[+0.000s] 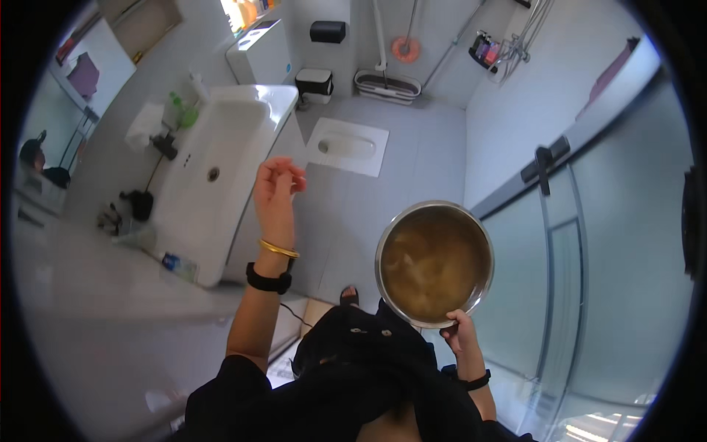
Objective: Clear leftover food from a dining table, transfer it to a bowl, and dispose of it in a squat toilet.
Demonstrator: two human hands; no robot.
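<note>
My right hand [461,334] grips the near rim of a round steel basin [489,283], with the thumb over the edge and the fingers beneath. Cloudy brownish water [434,261] fills much of the basin; pale shapes show in it, too blurred to name. Raised at the right edge of the white washbasin [247,94], my left hand [278,180] is empty, its fingers loosely bent and partly apart. A gold bangle [279,249] and a black band [269,280] circle that wrist.
A white squat toilet [350,147] is set in the grey floor ahead. Beyond it stand a small bin [314,83] and a mop bucket [387,87]. A frosted glass door [626,221] with a black handle [543,169] is at the right. Dark faucet [165,146] at left.
</note>
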